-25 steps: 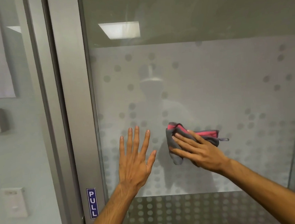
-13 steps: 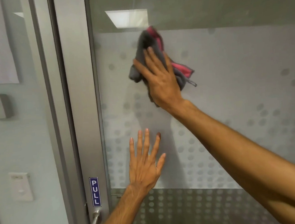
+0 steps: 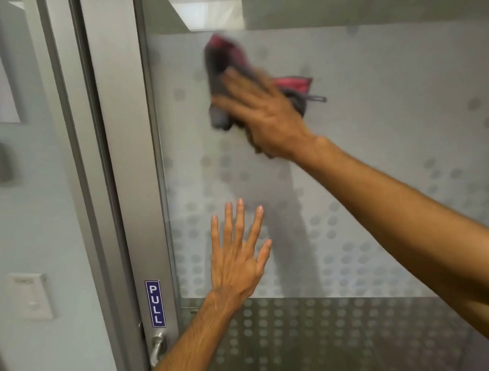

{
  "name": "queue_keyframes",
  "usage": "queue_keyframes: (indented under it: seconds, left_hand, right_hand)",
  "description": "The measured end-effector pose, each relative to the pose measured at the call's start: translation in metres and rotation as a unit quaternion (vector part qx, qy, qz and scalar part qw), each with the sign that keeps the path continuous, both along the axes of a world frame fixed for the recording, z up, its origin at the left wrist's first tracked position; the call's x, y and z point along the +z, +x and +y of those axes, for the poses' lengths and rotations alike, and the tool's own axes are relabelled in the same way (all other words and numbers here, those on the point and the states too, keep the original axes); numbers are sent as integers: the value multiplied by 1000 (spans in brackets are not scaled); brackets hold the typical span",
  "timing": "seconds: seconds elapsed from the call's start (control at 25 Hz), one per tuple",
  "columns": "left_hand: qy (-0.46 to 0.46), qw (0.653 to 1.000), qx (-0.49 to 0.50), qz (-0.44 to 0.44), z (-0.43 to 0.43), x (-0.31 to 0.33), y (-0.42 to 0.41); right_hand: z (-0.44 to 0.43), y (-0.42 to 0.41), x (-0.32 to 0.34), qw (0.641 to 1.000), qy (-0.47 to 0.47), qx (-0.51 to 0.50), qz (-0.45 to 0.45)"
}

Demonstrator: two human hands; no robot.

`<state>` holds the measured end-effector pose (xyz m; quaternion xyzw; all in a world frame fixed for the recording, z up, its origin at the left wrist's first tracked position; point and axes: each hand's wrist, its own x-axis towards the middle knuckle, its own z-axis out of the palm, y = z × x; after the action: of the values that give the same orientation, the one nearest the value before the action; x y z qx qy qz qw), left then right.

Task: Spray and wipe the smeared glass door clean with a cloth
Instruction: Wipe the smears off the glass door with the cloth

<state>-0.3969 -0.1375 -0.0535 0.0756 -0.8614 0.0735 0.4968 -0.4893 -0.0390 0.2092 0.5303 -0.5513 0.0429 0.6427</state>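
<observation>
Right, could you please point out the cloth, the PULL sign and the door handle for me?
cloth [image 3: 219,70]: head view, on its grey fold above the fingers.
PULL sign [image 3: 155,303]: head view, on the middle of the blue label.
door handle [image 3: 157,348]: head view, on the metal lever.

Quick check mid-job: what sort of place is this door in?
Probably an office or similar commercial building. The glass door has frosted dotted privacy film, a metal frame with a PULL sign above a lever handle, and a ceiling light panel reflects in it.
</observation>
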Motion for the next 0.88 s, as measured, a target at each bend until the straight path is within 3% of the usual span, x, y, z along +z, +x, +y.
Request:
queue_keyframes:
  seconds: [0.08, 0.16, 0.32, 0.48, 0.72, 0.88]
  left_hand:
    - [2, 1000, 2, -1, 2, 1, -1]
    - [3, 1000, 3, -2, 3, 0, -1]
    - [-2, 1000, 9, 2, -1, -2, 2]
    - [0, 1000, 24, 7, -11, -4, 10]
    - [0, 999, 53, 4, -25, 10, 16]
    - [-8, 997, 68, 19, -36, 25, 16]
  right_hand:
    - [15, -6, -3, 984, -144, 22, -98]
    - [26, -11, -30, 972, -191, 32, -133]
    - [62, -24, -128, 997, -58, -20, -52]
    - [113, -34, -194, 995, 59, -84, -1]
    - [127, -37, -159, 984, -84, -60, -142]
    - [82, -26, -130, 984, -104, -24, -142]
